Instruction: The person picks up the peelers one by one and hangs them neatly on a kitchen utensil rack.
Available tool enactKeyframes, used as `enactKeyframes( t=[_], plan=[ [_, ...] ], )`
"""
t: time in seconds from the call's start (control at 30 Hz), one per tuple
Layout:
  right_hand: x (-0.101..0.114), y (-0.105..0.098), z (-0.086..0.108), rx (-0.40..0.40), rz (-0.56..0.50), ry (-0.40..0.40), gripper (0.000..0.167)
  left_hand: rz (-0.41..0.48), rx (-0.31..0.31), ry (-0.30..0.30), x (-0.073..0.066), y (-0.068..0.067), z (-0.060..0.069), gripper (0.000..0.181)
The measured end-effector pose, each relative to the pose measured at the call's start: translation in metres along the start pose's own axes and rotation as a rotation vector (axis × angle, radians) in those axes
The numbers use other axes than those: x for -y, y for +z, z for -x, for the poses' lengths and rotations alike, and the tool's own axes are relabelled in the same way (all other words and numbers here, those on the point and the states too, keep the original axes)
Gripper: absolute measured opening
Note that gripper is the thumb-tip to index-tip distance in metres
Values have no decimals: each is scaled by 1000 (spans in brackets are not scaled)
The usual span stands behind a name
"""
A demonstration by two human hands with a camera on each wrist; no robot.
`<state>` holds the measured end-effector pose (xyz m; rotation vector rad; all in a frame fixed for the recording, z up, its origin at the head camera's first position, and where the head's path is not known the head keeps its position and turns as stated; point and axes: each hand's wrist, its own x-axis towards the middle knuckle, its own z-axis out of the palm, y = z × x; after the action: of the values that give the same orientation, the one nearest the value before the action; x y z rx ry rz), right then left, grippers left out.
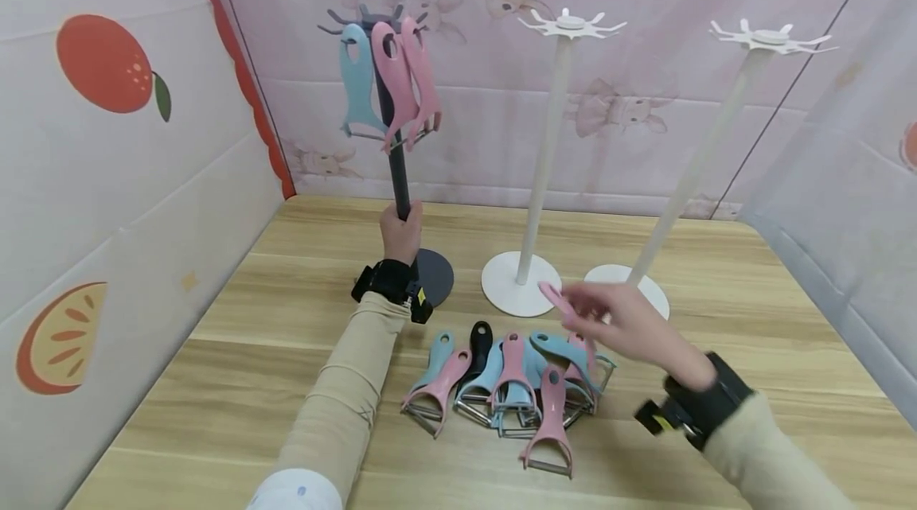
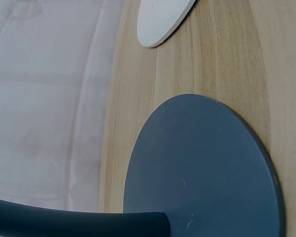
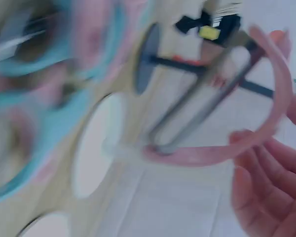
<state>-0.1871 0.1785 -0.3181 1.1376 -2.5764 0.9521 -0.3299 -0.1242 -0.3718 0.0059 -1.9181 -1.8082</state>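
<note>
My left hand (image 1: 401, 233) grips the pole of a dark grey stand (image 1: 400, 184) at the back left. From that stand's hooks hang a blue peeler (image 1: 358, 88) and two pink peelers (image 1: 394, 84). In the left wrist view the stand's round base (image 2: 202, 158) rests on the table, and the hand is out of sight. Above the table at right, my right hand (image 1: 637, 325) holds another pink peeler (image 3: 281, 94), its blade end pointing away from the fingers. Below lies a pile of blue, pink and black peelers, with one pink peeler (image 1: 553, 406) at the front.
Two white stands, one in the middle (image 1: 548, 128) and one at right (image 1: 705, 132), have bare hooks. Their round bases stand on the wooden table (image 1: 236, 383). A printed cloth (image 1: 473, 112) rises along the back edge, with side cloths at left and right.
</note>
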Motion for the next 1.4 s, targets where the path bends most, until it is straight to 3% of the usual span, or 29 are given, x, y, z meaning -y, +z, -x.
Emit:
enactKeyframes(
  t=[0.23, 0.33, 0.53, 0.67, 0.9, 1.07, 1.23, 1.4],
  plan=[
    [25, -5, -98, -156, -113, -1, 35, 27, 2, 2, -16, -5, 5, 38],
    [35, -10, -133, -268, -134, -12, 37, 42, 14, 15, -27, -5, 11, 39],
    [48, -26, -189, -507, -200, 24, 40, 35, 35, 42, -33, -3, 14, 39],
    [56, -33, -213, -580, -169, 70, 41, 31, 36, 76, -30, -3, 11, 40],
    [70, -37, -243, -544, -105, 113, 41, 13, 38, 72, -25, -6, 10, 40],
    [75, -43, -253, -508, -10, 120, 38, -8, 37, 98, -27, -4, 11, 38],
    [77, -45, -259, -419, 48, 118, 40, -26, 30, 105, -16, -3, 7, 38],
    [75, -37, -257, -286, 24, 85, 47, -13, 38, 104, -11, -5, 5, 38]
  ],
)
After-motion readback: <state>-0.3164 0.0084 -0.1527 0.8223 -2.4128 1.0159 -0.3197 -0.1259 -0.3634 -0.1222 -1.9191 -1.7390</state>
